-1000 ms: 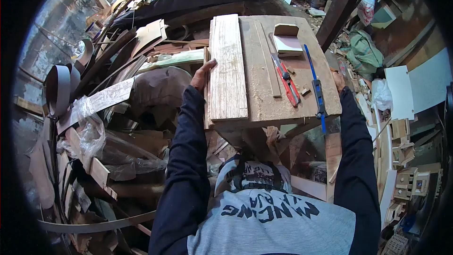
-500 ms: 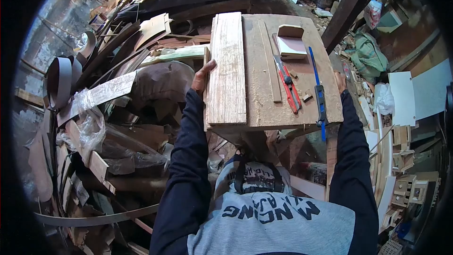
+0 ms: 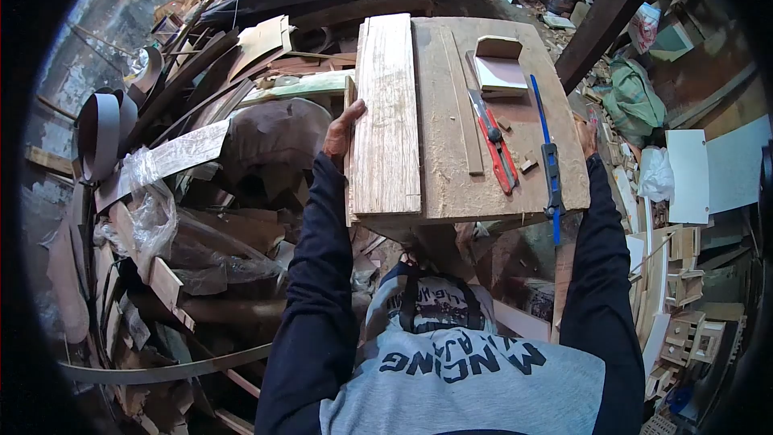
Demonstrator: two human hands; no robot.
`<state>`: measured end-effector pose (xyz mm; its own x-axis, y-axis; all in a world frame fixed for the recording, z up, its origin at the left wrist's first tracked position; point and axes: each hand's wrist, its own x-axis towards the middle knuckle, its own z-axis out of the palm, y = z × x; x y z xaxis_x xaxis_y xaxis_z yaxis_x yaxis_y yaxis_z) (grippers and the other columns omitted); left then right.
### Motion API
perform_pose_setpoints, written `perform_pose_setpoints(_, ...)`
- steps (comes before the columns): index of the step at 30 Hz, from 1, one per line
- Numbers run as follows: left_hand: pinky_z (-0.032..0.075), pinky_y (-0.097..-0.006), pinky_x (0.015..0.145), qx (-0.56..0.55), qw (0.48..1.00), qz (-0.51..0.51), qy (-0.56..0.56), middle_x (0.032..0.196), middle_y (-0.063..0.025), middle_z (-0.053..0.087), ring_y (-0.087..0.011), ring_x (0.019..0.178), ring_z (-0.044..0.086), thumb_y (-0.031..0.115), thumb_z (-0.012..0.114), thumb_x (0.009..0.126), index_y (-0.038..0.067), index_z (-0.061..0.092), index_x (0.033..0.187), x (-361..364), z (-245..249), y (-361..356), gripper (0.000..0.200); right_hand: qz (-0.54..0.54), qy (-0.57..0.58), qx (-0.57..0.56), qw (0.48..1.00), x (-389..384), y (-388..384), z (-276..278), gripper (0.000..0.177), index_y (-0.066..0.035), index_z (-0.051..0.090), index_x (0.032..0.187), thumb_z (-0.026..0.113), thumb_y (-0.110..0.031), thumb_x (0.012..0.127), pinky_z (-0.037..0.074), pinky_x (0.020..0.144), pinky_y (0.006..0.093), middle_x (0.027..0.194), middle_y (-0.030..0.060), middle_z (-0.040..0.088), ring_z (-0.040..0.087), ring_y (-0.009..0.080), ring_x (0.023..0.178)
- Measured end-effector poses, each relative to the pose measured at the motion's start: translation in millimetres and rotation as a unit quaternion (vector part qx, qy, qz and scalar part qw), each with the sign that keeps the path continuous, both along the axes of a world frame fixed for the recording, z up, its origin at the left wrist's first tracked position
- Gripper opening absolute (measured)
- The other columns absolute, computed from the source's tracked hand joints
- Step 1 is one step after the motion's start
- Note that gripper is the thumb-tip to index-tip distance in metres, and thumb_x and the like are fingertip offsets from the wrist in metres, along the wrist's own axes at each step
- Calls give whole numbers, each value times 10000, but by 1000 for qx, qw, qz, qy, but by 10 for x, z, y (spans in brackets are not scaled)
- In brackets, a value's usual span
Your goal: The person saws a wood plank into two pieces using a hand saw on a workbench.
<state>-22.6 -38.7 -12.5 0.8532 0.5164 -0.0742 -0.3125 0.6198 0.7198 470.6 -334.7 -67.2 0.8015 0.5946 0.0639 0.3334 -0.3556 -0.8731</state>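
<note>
My left hand (image 3: 344, 130) is closed round the left edge of a small wooden work table (image 3: 451, 193), its thumb against a pale wooden plank (image 3: 388, 113) lying along that side. At the opposite edge, my right hand (image 3: 589, 137) grips the table's side, with its fingers partly hidden. On the tabletop lie a thin wood strip (image 3: 460, 101), a red utility knife (image 3: 497, 149) and a blue cutting tool with a long narrow blade (image 3: 551, 173). A small box-like wooden piece with a white face (image 3: 501, 75) rests near the far edge. Small wood offcuts (image 3: 527, 165) and sawdust are scattered there.
Scrap wood and plastic wrap (image 3: 153, 201) pile up on the left, beside rolled edging strip (image 3: 101, 137). A dark post (image 3: 608, 20) rises at the far right. White panels (image 3: 688, 177), a green sack (image 3: 634, 93) and small wooden frames (image 3: 684, 334) crowd the right side.
The table and the things on it sit slightly differently in view, its right side a little further right. More of my right hand shows at the edge. Both hands stay at the table's sides.
</note>
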Motion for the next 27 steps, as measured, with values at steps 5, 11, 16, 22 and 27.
perform_pose_setpoints(5,514,-315,927,36,998,36,47,1171,-136,651,-189,1019,654,286,588,953,-66,529,1282,15,-60,46,485,13,8,7,1000,-61,-41,71,364,49,677,898,602,-296,810,468,659,380,754,164,686,610,222,690)
perform_pose_setpoints(11,514,-310,917,97,990,74,66,1163,-126,653,-187,1005,654,315,611,939,-66,537,1274,97,27,17,512,-18,-6,-37,999,-10,9,-59,366,16,681,951,569,-312,830,476,683,379,797,174,684,620,220,726)
perform_pose_setpoints(16,513,-309,913,85,986,66,124,1156,-134,655,-199,1003,657,329,637,914,-64,534,1272,102,145,-5,542,6,-62,-7,998,-291,93,141,322,-12,681,929,543,-293,853,468,659,360,757,136,661,612,190,717)
perform_pose_setpoints(22,505,-321,926,95,990,61,85,1166,-138,649,-202,1007,654,331,647,898,-57,532,1273,165,-5,142,552,91,-249,-15,964,-77,22,-161,370,-67,690,1043,577,-361,850,496,731,362,901,156,709,669,210,835)
perform_pose_setpoints(27,529,-301,875,136,978,112,111,1144,-125,656,-189,968,667,351,650,901,-37,543,1255,200,109,4,537,24,74,39,996,151,97,-226,433,-52,700,1077,597,-389,825,506,757,369,969,141,722,673,208,875)
